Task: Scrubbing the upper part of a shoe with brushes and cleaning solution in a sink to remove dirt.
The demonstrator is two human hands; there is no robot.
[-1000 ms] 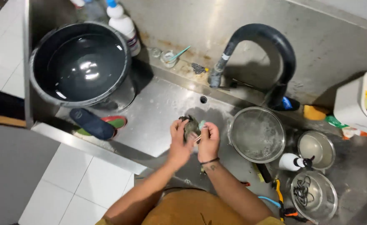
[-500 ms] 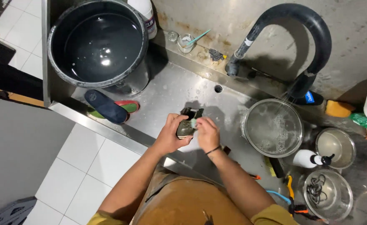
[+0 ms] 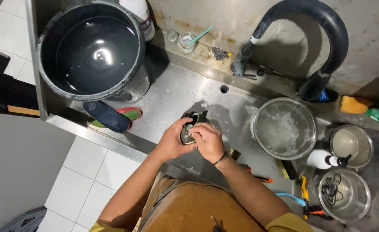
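Over a wet steel sink counter [image 3: 176,92] my left hand [image 3: 172,141] grips a small dark shoe-like item [image 3: 191,124] from the left side. My right hand [image 3: 207,141] presses against the same item from the right, fingers curled over something pale that I cannot make out. Both hands meet at the middle of the counter, just in front of my brown apron [image 3: 198,210].
A big black bucket of water [image 3: 92,49] stands at the far left, insoles [image 3: 110,116] beside it. A black hose [image 3: 314,38] pours water into a soapy steel bowl [image 3: 284,129]. Two smaller bowls [image 3: 350,144], a spray bottle [image 3: 327,160], tools and a sponge [image 3: 355,104] lie at the right.
The view has shifted, so the hands sit a little lower and more central. Both hands still hold the dark item, turned slightly between them.
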